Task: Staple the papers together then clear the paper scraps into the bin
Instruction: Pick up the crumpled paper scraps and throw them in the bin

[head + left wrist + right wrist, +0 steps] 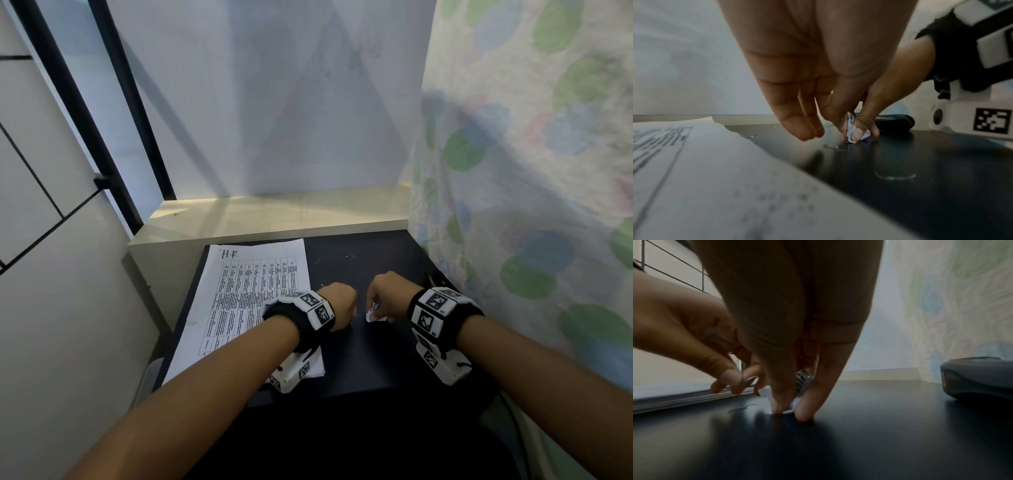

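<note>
The right hand (388, 291) pinches a crumpled white printed paper scrap (374, 312) against the dark glossy table (370, 356), the left hand (337, 303) hangs loosely curled and empty just beside it (fingertips near the scrap), with the stacked white printed papers (246, 294) at the left and a black stapler (978, 378) at the right.

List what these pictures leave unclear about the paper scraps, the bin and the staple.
- Bin: in no view.
- Paper scraps: mostly hidden by the right hand; the count cannot be told.
- Left hand: head view shows only its back; whether its fingertips pinch anything is unclear.
- Staple in the papers: too small in the head view, blurred in the left wrist view.
- Stapler: cut off by the right wrist view's edge.
</note>
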A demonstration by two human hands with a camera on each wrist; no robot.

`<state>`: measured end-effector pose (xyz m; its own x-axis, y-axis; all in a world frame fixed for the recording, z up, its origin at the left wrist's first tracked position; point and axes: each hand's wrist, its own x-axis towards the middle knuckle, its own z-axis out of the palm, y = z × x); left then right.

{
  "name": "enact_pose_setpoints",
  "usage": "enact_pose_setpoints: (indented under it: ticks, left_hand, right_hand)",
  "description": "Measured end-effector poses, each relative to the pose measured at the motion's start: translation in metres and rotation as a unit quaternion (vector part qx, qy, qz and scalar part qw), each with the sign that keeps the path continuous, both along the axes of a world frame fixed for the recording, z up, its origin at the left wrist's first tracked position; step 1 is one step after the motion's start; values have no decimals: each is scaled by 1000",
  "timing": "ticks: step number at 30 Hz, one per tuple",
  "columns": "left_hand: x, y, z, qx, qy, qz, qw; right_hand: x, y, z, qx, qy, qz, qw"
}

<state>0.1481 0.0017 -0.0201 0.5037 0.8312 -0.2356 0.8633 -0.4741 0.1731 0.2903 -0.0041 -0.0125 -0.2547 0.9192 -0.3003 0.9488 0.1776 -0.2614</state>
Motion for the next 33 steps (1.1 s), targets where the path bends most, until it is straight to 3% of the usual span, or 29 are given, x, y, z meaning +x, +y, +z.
enact_pose_setpoints:
  ticks: [2, 7, 12, 15, 19, 25, 30, 33]
  left_hand:
    - [2, 1, 4, 3, -5, 4, 1000]
    - [-11, 4, 17, 0, 2, 41, 999]
    - [-31, -7, 23, -5, -32, 55, 998]
    - [-53, -15, 32, 7, -74, 71, 995]
    - [-102, -18, 42, 17, -100, 128, 987]
    - [-195, -25, 44, 35, -120, 223, 967]
    - [-281, -43, 20, 27, -132, 326, 936]
    - [-326, -52, -10, -8, -135, 378, 916]
  right_hand:
    - [-2, -4, -1, 1, -5, -14, 1000]
    - [-16, -7, -6, -40, -120, 15, 992]
    - [-12, -16, -12, -18, -96, 18, 995]
    - [-13, -20, 4, -40, -41, -24, 998]
    - [-29, -15, 30, 40, 60, -30, 997]
    - [-141, -1, 63, 50, 101, 73, 991]
    - [-268, -5, 61, 38, 112, 170, 978]
    - [-335, -6, 43, 32, 43, 212, 976]
